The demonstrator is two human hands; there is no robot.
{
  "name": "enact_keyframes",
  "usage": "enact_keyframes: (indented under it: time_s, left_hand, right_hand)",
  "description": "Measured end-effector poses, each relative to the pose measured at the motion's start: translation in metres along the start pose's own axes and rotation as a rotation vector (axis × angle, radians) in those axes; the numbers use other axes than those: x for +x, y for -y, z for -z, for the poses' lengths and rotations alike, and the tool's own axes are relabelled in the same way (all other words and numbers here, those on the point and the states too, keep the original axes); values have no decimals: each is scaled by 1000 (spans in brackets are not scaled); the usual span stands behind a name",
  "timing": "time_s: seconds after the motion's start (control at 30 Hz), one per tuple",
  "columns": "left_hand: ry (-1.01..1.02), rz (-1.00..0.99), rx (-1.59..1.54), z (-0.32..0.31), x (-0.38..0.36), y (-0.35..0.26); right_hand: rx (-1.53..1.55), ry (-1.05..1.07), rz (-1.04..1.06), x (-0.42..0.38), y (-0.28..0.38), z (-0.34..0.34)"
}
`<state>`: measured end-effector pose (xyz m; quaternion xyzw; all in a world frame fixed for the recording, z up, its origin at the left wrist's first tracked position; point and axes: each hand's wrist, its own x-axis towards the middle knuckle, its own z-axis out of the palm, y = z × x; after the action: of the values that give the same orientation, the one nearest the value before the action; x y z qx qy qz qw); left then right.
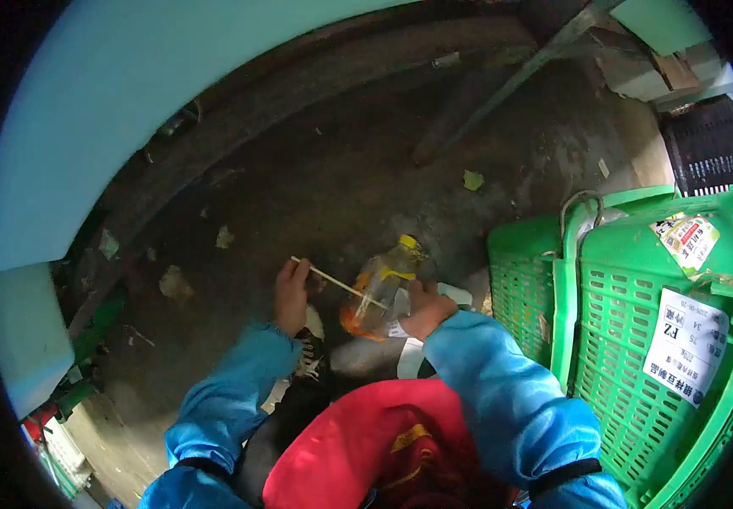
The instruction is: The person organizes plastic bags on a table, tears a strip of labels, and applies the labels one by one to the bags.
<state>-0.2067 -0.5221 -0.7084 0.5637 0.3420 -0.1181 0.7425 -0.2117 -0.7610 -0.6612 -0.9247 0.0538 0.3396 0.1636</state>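
A clear plastic bottle [381, 293] with a yellow cap and some orange stuff in it lies tilted between my hands, above the dark floor. My left hand [292, 295] pinches the upper left end of a thin pale stick [332, 279], which runs down to the right across the bottle. My right hand [426, 310] is closed at the bottle's right side, by a white label or paper; its fingertips are partly hidden. Both arms wear blue sleeves, and a red apron [358, 441] covers my lap.
Green perforated crates [563, 322] with paper labels stand at the right, a black crate [710, 144] behind them. A slanted metal leg [502, 97] meets the floor ahead. Scraps and a green leaf [473, 180] lie on the floor. A pale panel [129, 102] fills the upper left.
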Motion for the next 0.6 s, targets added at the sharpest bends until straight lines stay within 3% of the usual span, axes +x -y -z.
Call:
enact_keyframes:
  time_s: [0.03,0.07,0.13,0.17,0.23,0.3,0.33,0.4,0.43,0.5,0.53,0.6]
  left_hand:
    - [15,-42,3,0,-5,2]
    - [31,-82,4,-2,-9,5]
    - [33,-55,53,-2,-12,17]
    - [23,-44,111,-3,-11,17]
    - [13,-32,68,-9,-12,19]
    - [-9,-12,24,-8,-14,23]
    - [-30,-9,-11,-8,-11,27]
    - [-44,-20,-49,-9,-4,27]
    - [-52,-14,-104,-9,-2,27]
    - [-45,-5,-160,-9,-1,25]
    - [-42,-14,-174,-7,0,20]
    - [-16,-22,-186,-4,7,9]
  right_hand:
    - [-192,22,9,1,-4,5]
    - [-199,20,-5,6,-14,2]
    - [-566,-15,144,20,-38,-8]
    - [-572,-18,138,26,-30,7]
    - [-664,253,-329,42,-2,50]
    - [-404,101,25,-10,22,144]
    - [-413,101,31,-20,18,159]
    - [-473,-311,158,-38,9,174]
    - [-477,-318,158,-35,2,169]
    - [-582,148,-211,-16,-27,137]
    - [-696,189,-145,-12,-41,116]
    - [-676,363,-301,-7,-43,105]
